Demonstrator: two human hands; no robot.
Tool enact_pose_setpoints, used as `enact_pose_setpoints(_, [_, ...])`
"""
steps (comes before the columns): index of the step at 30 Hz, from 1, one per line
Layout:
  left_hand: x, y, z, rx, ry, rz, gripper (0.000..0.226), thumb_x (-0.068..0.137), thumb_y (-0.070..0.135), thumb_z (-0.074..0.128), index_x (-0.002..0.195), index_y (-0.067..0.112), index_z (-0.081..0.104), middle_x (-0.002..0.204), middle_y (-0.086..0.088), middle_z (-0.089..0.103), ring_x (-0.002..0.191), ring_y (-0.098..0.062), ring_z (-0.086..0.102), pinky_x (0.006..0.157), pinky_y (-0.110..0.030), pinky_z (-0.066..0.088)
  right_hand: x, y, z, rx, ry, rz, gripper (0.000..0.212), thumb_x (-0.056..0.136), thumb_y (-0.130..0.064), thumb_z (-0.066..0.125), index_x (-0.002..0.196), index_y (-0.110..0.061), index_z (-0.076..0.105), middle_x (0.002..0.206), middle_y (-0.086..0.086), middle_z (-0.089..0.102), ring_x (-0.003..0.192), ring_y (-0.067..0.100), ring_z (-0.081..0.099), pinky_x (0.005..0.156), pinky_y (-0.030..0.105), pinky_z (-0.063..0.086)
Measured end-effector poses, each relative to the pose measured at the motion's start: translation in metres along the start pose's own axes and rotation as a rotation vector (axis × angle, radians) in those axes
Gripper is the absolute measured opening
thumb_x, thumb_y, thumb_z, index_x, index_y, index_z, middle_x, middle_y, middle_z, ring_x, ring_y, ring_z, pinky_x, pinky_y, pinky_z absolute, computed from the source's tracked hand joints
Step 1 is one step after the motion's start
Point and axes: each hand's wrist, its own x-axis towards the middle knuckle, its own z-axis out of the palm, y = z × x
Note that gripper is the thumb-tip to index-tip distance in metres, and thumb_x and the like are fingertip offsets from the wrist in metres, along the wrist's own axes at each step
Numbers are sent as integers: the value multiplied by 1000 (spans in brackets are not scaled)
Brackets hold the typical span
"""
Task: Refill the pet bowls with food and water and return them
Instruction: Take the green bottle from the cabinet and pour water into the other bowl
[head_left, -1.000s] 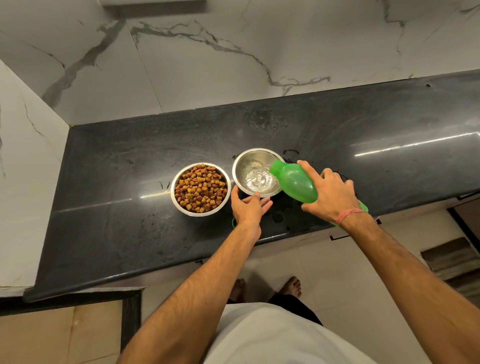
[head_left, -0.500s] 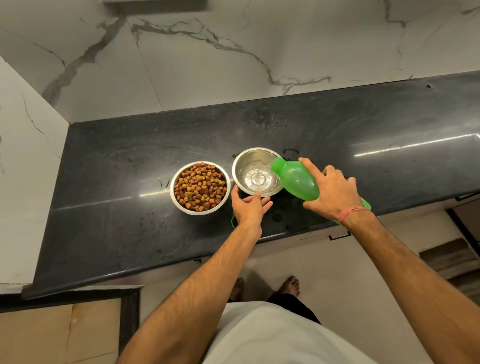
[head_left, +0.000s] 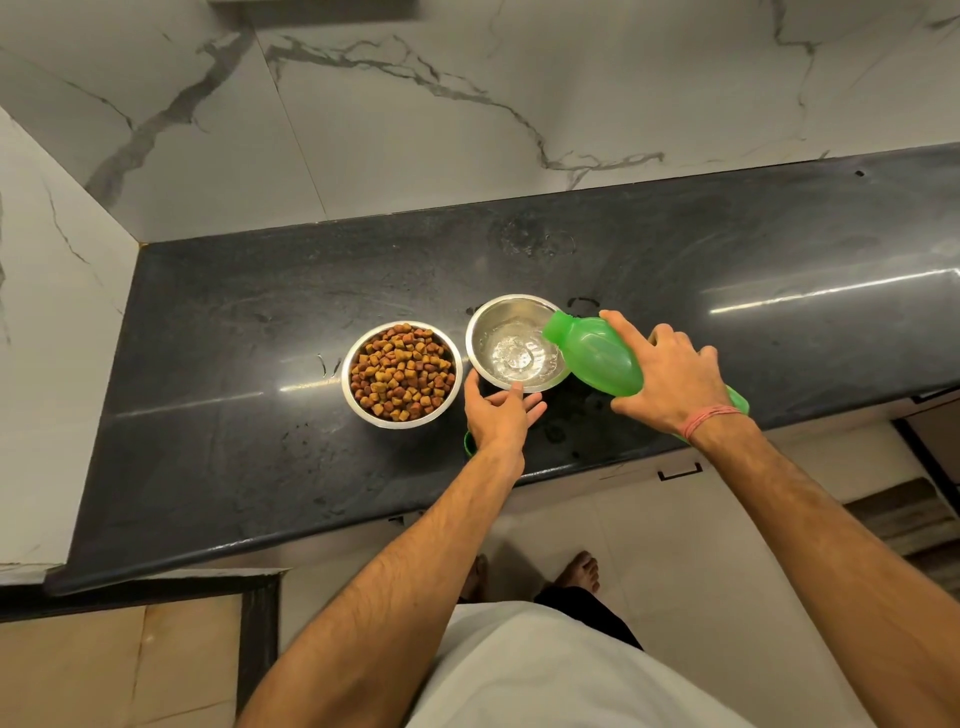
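Two steel bowls stand side by side on the black counter (head_left: 234, 415). The left bowl (head_left: 363, 402) is full of brown kibble. The right bowl (head_left: 483, 325) holds a little rippling water. My right hand (head_left: 670, 376) grips a green bottle (head_left: 597, 356), tilted with its mouth over the right bowl's rim. My left hand (head_left: 498, 413) rests at that bowl's near rim, its fingertips touching the steel. A green cap (head_left: 469, 442) peeks out from under my left wrist.
Marble walls close off the counter at the back and left. Water spots mark the counter behind the bowls. The counter's front edge runs just below my wrists, with cabinet fronts and a tiled floor beneath.
The bottle's mouth has shifted slightly up along the bowl's right rim. Water in the bowl keeps rippling. My left hand has stayed at the rim.
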Motion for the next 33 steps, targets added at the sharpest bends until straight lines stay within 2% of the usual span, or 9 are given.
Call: enact_pose_setpoints(33, [-4,4,0,-36,7,-24,82,104,-3,68,170,30,31,117,-15,70,92,-26,84,73,-33,68,0,-22,-12,-171,8,0,119,76,-66,79,163,-52,-1,122,14,55,116,35,59,95,59,50])
